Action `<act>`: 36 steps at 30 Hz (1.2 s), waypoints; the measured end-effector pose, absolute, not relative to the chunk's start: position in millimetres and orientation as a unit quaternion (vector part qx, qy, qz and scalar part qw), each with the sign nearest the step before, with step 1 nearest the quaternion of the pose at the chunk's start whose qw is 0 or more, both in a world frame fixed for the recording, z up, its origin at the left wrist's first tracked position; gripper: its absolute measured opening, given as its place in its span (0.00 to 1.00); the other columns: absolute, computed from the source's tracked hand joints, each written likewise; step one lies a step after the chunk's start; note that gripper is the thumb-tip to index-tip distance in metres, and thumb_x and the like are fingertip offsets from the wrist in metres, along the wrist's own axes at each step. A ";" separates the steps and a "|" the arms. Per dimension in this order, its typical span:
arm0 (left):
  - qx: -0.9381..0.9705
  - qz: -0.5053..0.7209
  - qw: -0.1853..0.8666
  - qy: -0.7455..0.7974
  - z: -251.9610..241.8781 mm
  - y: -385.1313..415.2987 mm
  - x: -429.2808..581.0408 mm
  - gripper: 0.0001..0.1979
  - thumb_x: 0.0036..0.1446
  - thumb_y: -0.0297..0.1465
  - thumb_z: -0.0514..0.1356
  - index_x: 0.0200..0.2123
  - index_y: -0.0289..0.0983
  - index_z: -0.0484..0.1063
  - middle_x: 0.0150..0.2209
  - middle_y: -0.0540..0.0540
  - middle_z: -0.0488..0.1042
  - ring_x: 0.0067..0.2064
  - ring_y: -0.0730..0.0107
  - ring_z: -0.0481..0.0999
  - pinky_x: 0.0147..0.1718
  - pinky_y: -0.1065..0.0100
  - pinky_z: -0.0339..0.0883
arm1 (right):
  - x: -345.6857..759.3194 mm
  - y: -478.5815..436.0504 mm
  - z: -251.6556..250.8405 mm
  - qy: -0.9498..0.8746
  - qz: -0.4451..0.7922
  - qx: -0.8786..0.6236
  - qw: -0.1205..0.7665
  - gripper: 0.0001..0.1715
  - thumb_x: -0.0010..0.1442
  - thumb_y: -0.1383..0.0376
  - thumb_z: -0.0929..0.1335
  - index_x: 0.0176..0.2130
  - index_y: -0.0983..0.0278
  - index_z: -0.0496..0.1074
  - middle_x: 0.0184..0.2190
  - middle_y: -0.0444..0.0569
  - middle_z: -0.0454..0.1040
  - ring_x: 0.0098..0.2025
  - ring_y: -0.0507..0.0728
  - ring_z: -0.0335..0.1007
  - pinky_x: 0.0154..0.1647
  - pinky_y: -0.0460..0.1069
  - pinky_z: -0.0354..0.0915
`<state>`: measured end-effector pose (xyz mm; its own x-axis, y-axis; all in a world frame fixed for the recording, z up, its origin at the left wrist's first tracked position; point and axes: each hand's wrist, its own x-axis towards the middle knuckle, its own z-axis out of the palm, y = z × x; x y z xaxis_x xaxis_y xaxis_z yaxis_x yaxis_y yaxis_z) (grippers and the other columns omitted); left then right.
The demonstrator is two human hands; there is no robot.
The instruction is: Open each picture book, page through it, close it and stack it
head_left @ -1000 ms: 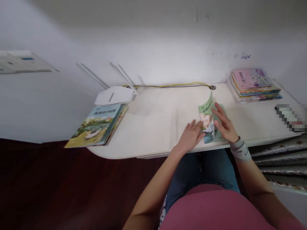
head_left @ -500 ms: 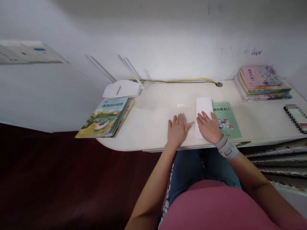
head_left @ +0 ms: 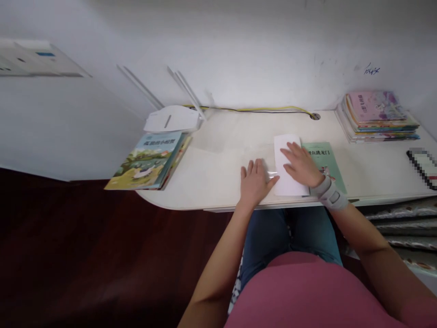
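Observation:
My left hand (head_left: 254,184) lies flat on the desk, fingers spread, on or beside a clear plastic sheet (head_left: 271,174) that shows mainly by its glare. Its thumb reaches the left edge of a white paper flap (head_left: 288,182). My right hand (head_left: 303,166), with a grey wrist strap, is over the flap with its fingers apart. To the right of the flap lies a green picture book (head_left: 324,152), partly covered by the flap and my right hand. Whether the flap belongs to the book I cannot tell.
A white router (head_left: 172,119) with antennas stands at the back left, behind several books (head_left: 146,164) that overhang the desk's left edge. A stack of books (head_left: 378,116) sits at the back right, near a phone (head_left: 423,166). A yellow cable (head_left: 266,109) runs along the wall.
My right hand has moved up and to the right across the white flap, its fingers spreading. My left hand stays nearly in place, its thumb now nearer the flap. The view has shifted slightly.

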<state>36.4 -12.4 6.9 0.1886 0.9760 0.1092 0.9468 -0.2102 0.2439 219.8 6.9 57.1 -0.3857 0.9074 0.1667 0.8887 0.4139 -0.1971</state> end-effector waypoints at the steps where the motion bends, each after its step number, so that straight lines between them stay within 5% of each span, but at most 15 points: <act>1: 0.769 0.120 0.059 0.625 7.0 -12.6 36.1 0.44 0.59 0.54 0.46 0.65 0.23 0.49 0.64 0.28 0.57 0.67 0.44 0.50 0.63 0.45 0.42 | 224.4 18.8 58.8 -0.820 0.042 -0.556 0.126 0.31 0.63 0.62 0.61 0.63 0.67 0.57 0.67 0.59 0.51 0.68 0.67 0.42 0.64 0.64 0.47; 7: 0.770 0.115 0.050 0.625 7.1 -13.6 35.9 0.45 0.59 0.56 0.41 0.65 0.23 0.48 0.64 0.28 0.57 0.67 0.46 0.51 0.62 0.45 0.45 | 244.9 68.7 47.0 -0.802 0.060 -0.579 0.132 0.43 0.55 0.51 0.67 0.62 0.69 0.57 0.63 0.64 0.57 0.64 0.70 0.51 0.59 0.64 0.53; 19: 0.742 0.172 0.093 0.641 1.5 -8.2 33.4 0.39 0.64 0.50 0.37 0.65 0.22 0.48 0.64 0.25 0.56 0.66 0.47 0.54 0.62 0.45 0.47 | 246.0 58.6 41.5 -0.811 -0.048 -0.576 0.093 0.30 0.56 0.51 0.67 0.50 0.70 0.70 0.55 0.66 0.64 0.58 0.71 0.55 0.56 0.63 0.52; 36: 0.746 0.186 0.110 0.630 3.8 -9.4 32.7 0.39 0.63 0.50 0.38 0.66 0.25 0.45 0.65 0.27 0.55 0.67 0.46 0.52 0.62 0.44 0.46 | 248.6 58.7 48.5 -0.830 -0.038 -0.553 0.065 0.26 0.57 0.53 0.67 0.44 0.72 0.74 0.53 0.67 0.66 0.57 0.70 0.55 0.54 0.60 0.55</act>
